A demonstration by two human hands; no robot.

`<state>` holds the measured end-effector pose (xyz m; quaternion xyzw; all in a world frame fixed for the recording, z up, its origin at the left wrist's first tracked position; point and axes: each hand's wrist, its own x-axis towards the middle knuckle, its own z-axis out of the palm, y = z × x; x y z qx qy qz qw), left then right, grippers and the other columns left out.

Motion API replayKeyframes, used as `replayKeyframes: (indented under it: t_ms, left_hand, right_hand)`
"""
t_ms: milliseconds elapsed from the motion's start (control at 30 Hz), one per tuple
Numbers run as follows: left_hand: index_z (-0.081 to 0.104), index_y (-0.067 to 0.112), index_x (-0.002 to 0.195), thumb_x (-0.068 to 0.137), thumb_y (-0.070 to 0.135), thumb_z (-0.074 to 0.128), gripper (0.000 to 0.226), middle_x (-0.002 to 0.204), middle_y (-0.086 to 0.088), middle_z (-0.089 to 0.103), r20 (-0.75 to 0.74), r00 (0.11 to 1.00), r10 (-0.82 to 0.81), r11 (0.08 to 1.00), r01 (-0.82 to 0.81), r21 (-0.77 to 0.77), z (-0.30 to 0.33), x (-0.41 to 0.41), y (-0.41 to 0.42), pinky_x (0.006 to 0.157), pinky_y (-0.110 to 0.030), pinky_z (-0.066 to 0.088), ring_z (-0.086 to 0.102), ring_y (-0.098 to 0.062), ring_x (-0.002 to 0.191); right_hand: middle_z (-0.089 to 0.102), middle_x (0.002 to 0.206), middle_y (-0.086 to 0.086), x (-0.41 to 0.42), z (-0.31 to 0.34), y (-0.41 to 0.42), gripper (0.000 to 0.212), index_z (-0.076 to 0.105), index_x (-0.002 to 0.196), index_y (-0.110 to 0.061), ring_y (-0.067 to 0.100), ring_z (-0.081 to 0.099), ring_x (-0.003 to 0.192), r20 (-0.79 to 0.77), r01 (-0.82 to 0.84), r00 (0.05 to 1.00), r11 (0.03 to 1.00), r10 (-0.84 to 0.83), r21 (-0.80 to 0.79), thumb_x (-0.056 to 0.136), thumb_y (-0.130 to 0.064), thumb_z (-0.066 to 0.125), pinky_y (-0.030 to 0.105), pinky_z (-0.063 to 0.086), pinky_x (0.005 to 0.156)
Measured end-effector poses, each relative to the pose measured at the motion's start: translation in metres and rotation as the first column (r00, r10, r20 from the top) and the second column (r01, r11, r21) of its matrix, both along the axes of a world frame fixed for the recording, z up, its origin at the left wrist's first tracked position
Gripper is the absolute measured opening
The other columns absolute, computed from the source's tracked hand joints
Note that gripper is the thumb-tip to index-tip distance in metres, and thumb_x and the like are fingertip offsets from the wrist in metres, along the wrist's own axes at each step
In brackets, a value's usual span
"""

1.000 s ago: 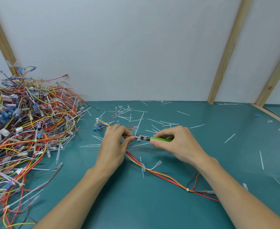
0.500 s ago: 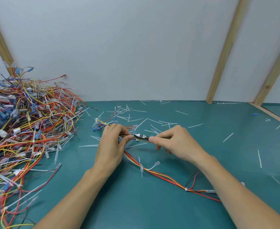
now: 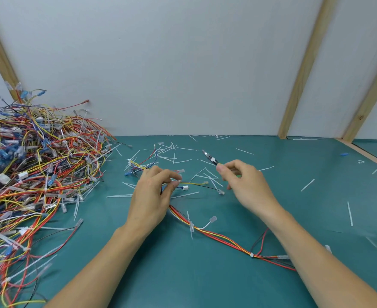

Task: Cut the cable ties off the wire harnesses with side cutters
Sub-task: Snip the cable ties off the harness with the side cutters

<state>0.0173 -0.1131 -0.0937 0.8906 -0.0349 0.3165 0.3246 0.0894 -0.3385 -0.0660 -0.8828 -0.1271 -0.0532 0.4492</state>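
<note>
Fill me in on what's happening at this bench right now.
A person is stripping cable ties from wire harnesses. The left hand pinches the harness lying across the teal table. The right hand holds side cutters lifted clear of the wires, tip pointing away. A white cable tie remains on the harness nearer the person. Cut tie pieces litter the table, and a big pile of harnesses sits to the left.

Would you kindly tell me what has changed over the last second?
The right hand has lifted the side cutters up and right, away from the left hand; their tips now point away, clear of the wires. The left hand still pinches the harness, whose loose ends now show between the hands. The wire pile and the cut ties stayed put.
</note>
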Motion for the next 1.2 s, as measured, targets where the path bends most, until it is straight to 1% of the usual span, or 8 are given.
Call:
replayKeyframes:
  t_ms: [233, 400, 567, 667, 800, 900, 1067, 1200]
  left_hand:
    - [0.06, 0.032, 0.096, 0.094, 0.039, 0.062, 0.008, 0.094, 0.013, 0.054, 0.127, 0.922, 0.366, 0.927, -0.348, -0.143, 0.014, -0.002, 0.015, 0.067, -0.031, 0.041, 0.058, -0.01, 0.081]
    - [0.048, 0.024, 0.093, 0.093, 0.053, 0.049, 0.029, 0.089, -0.008, 0.07, -0.323, 0.756, 0.57, 0.811, -0.581, 0.072, 0.007, 0.003, 0.046, 0.07, -0.039, 0.039, 0.062, -0.036, 0.087]
    - [0.047, 0.027, 0.087, 0.085, 0.066, 0.053, 0.039, 0.066, 0.01, 0.073, -0.458, 0.796, 0.395, 0.871, -0.483, -0.089, 0.006, 0.004, 0.036, 0.071, -0.036, 0.05, 0.069, -0.023, 0.07]
    - [0.045, 0.02, 0.094, 0.092, 0.042, 0.067, 0.031, 0.067, 0.008, 0.075, -0.427, 0.895, 0.124, 0.869, -0.306, -0.389, 0.006, 0.005, 0.024, 0.045, -0.024, 0.04, 0.055, -0.019, 0.035]
    - [0.046, 0.018, 0.098, 0.096, 0.018, 0.068, 0.022, 0.081, -0.004, 0.077, -0.093, 0.995, -0.042, 0.776, -0.026, -0.631, 0.012, 0.001, 0.012, 0.036, -0.02, 0.036, 0.046, -0.017, 0.033]
    - [0.052, 0.034, 0.097, 0.092, 0.024, 0.072, 0.023, 0.083, 0.008, 0.077, 0.073, 0.994, -0.087, 0.886, 0.111, -0.451, 0.013, -0.006, -0.007, 0.044, -0.026, 0.046, 0.055, -0.017, 0.042]
    - [0.061, 0.038, 0.104, 0.085, 0.043, 0.07, 0.021, 0.09, 0.025, 0.071, 0.134, 0.974, -0.18, 0.982, 0.186, -0.033, 0.012, -0.013, -0.033, 0.056, -0.019, 0.044, 0.053, -0.004, 0.05]
    - [0.072, 0.038, 0.108, 0.09, 0.033, 0.072, 0.019, 0.084, 0.017, 0.071, 0.136, 0.95, -0.283, 0.958, 0.273, 0.088, 0.012, -0.015, -0.038, 0.058, -0.03, 0.051, 0.053, -0.005, 0.053]
  right_hand:
    - [0.058, 0.127, 0.008, 0.006, -0.018, -0.01, 0.044, 0.051, 0.125, -0.017, 0.032, 0.051, 0.122, 0.097, 0.164, 0.986, 0.793, -0.133, -0.586, 0.105, -0.056, 0.043, 0.045, 0.047, 0.091]
    - [0.057, 0.13, 0.005, 0.012, -0.026, -0.015, 0.044, 0.052, 0.126, -0.018, 0.03, 0.045, 0.125, 0.107, 0.181, 0.983, 0.764, -0.147, -0.619, 0.105, -0.055, 0.044, 0.045, 0.043, 0.097]
    - [0.061, 0.127, -0.003, 0.014, -0.029, -0.012, 0.04, 0.058, 0.124, -0.025, 0.026, 0.047, 0.124, 0.144, 0.178, 0.983, 0.801, -0.116, -0.571, 0.099, -0.056, 0.055, 0.04, 0.042, 0.098]
    - [0.061, 0.133, -0.005, 0.011, -0.025, -0.01, 0.046, 0.058, 0.133, -0.025, 0.024, 0.047, 0.128, 0.167, 0.187, 0.979, 0.819, -0.112, -0.543, 0.099, -0.056, 0.055, 0.039, 0.04, 0.103]
    - [0.067, 0.122, -0.016, -0.005, -0.008, 0.005, 0.032, 0.068, 0.123, -0.029, 0.013, 0.053, 0.118, 0.287, 0.109, 0.957, 0.966, -0.038, -0.234, 0.099, -0.048, 0.06, 0.032, 0.044, 0.097]
    - [0.074, 0.091, -0.021, -0.022, 0.005, 0.025, 0.017, 0.075, 0.093, -0.032, 0.003, 0.063, 0.089, 0.221, -0.082, 0.974, 0.991, 0.057, 0.105, 0.099, -0.043, 0.064, 0.02, 0.047, 0.077]
    - [0.07, 0.092, 0.026, -0.032, 0.013, 0.035, 0.047, 0.078, 0.091, -0.008, 0.019, 0.059, 0.074, -0.031, -0.157, 0.981, 0.882, 0.19, 0.445, 0.097, -0.052, 0.061, 0.039, 0.051, 0.077]
    - [0.073, 0.075, 0.0, -0.027, 0.011, 0.031, 0.021, 0.072, 0.093, -0.006, 0.008, 0.064, 0.067, -0.161, -0.102, 0.952, 0.765, 0.261, 0.636, 0.099, -0.025, 0.066, 0.019, 0.054, 0.069]
